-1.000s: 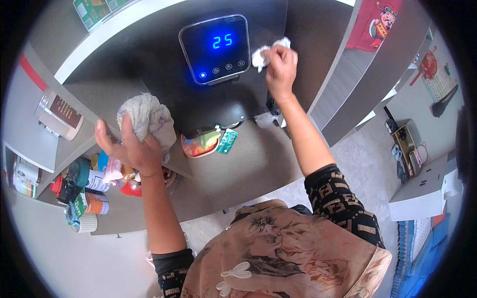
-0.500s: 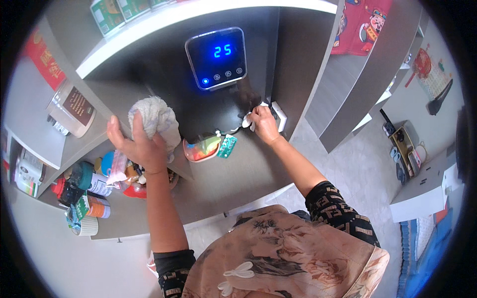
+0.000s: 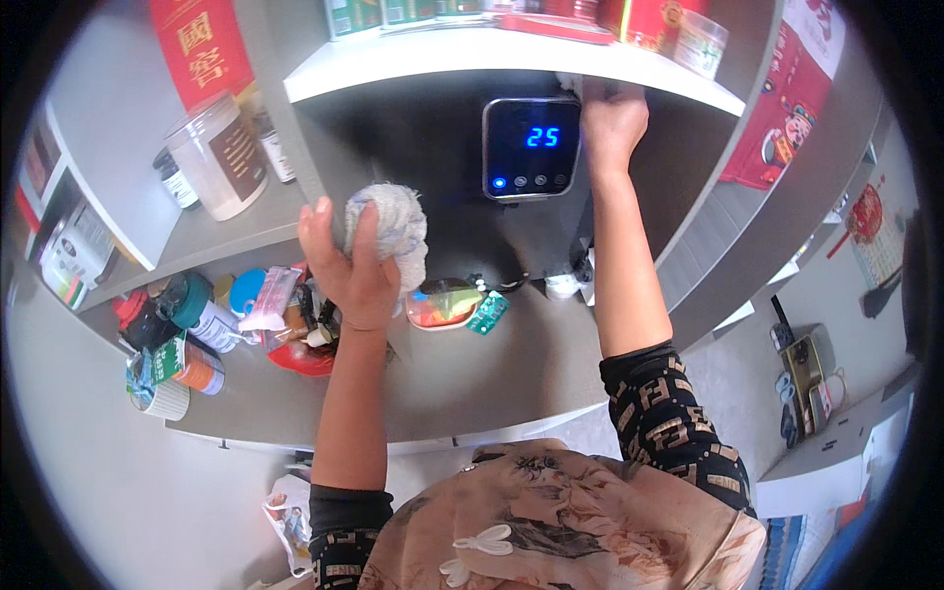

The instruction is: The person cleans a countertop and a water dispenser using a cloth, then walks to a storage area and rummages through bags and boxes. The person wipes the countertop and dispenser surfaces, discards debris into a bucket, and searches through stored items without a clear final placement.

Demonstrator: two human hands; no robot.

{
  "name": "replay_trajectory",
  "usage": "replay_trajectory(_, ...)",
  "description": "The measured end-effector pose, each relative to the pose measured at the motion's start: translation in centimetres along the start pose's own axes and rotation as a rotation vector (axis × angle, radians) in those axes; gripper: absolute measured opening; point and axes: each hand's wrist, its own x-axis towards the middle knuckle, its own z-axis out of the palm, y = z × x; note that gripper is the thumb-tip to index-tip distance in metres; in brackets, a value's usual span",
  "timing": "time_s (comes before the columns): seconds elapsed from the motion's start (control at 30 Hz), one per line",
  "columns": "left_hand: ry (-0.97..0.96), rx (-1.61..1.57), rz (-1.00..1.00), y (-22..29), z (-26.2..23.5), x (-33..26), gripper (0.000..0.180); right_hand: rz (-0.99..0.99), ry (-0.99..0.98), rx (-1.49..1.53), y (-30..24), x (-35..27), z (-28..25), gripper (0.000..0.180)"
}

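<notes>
My left hand [image 3: 356,280] grips a bunched, whitish terry cloth [image 3: 393,231], fingertips pointing up beside it, in front of the dark back panel. My right hand [image 3: 612,123] is raised high against that panel, just right of a black display unit [image 3: 531,147] with glowing blue digits, under the white shelf edge. Its fingers are closed, and a bit of a white wipe [image 3: 568,85] shows at their tips; most of it is hidden. Below the display, a small tray with colourful contents [image 3: 442,307] and a green blister pack [image 3: 489,313] lie on the counter.
A white object [image 3: 562,286] sits at the counter's right back corner. On the left are a clear jar [image 3: 218,162], bottles [image 3: 202,320], a red bowl [image 3: 303,360] and a white ribbed cup [image 3: 165,395]. Boxes and a small jar [image 3: 701,45] line the shelf [image 3: 472,57] above.
My right hand has risen from the counter's back corner to beside the display's top, carrying the white wipe. My left hand still holds the cloth. The head view has shifted left and up.
</notes>
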Motion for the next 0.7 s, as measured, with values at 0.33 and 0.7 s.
replay_trajectory(0.33, 0.035, 0.044, -0.001, 0.2, 0.1, 0.2, 0.041, -0.538, -0.246, -0.077, -9.7, -8.0, 4.7, 0.021)
replay_trajectory(0.7, -0.024, -0.026, 0.024, -0.4, 0.0, -0.1, 0.048, -0.747, -0.374, 0.279, -9.3, -11.4, 5.9, 0.027)
